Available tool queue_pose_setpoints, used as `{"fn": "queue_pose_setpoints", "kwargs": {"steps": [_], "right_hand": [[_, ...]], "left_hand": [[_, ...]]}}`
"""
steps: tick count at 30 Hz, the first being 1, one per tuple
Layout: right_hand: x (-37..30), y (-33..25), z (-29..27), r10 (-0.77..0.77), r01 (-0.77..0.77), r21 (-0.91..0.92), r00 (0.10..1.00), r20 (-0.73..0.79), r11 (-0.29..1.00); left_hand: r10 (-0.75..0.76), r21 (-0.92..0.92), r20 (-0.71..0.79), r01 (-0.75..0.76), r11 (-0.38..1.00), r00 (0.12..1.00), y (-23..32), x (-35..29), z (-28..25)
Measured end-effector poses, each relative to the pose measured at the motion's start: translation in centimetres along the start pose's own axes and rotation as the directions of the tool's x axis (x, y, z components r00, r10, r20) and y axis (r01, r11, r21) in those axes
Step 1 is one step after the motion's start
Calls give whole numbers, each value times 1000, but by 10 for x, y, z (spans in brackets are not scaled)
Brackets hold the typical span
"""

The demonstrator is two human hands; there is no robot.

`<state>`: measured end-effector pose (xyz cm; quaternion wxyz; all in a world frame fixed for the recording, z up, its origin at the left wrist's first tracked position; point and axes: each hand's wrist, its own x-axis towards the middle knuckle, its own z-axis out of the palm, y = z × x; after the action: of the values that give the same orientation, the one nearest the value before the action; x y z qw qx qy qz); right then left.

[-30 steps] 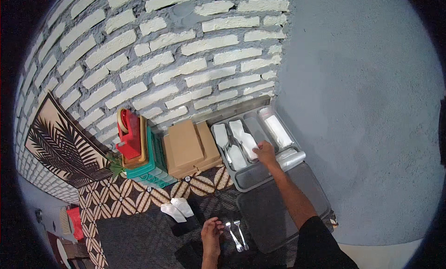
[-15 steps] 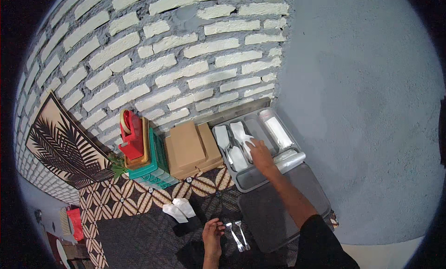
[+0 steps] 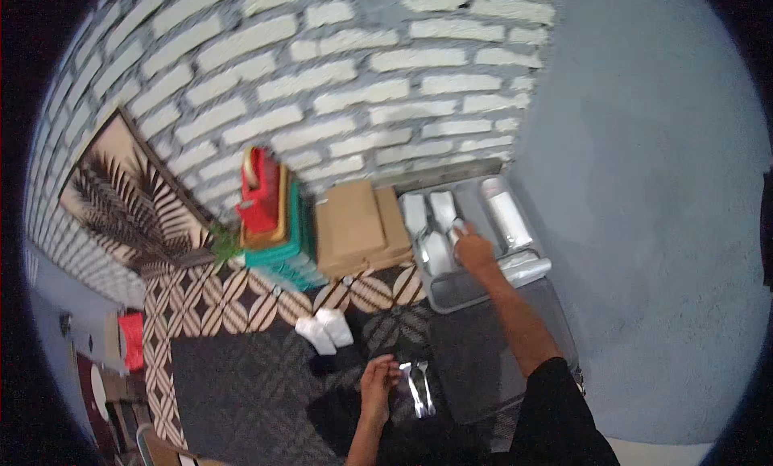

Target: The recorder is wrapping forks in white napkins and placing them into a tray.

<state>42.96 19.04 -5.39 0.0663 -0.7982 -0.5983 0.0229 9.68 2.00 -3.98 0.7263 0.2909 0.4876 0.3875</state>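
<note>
My right hand reaches into a grey divided cutlery tray. Its fingers are closed on a white napkin-wrapped cutlery bundle, mostly hidden under them. Beside it in the compartments lie similar white bundles, a metal handle showing at one. A clear-wrapped white roll fills the right compartment, and another plastic-wrapped pack lies near my wrist. Over the dark mat, my left hand is open, fingers loosely bent with nothing visible in them. Two metal forks lie just right of it.
Folded white napkins rest left of the forks. A dark grey flat lid lies under my right forearm. Behind stand brown cardboard boxes and a teal crate carrying a red tape dispenser. A brick wall borders the back, a grey wall the right.
The view has shifted, so the table items appear farther right and higher. My right hand stays in the tray at the bundle; my left hand stays beside the forks.
</note>
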Motion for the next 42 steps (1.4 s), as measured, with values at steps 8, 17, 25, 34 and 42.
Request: {"fn": "queue_pose_setpoints", "kwargs": {"steps": [8, 17, 25, 34, 42], "right_hand": [[-141, -93, -19, -133, 108, 589, 991, -1, 801], [-297, -140, 17, -102, -60, 527, 957, 272, 848], [-301, -135, 26, -66, -73, 613, 978, 200, 787], [-320, -164, -24, -103, -75, 751, 977, 187, 656], [-362, -223, -31, -357, -69, 934, 912, 201, 350]], "left_hand": [[230, -116, -179, -252, 961, 957, -23, -30, -17], [144, 290, 52, -153, 945, 988, -84, -61, -16], [290, 406, 81, -298, 864, 954, -25, -100, -18], [822, 847, -416, -163, 505, 388, -39, -90, -159], [186, 218, -146, -152, 964, 972, 14, -125, -112]]}}
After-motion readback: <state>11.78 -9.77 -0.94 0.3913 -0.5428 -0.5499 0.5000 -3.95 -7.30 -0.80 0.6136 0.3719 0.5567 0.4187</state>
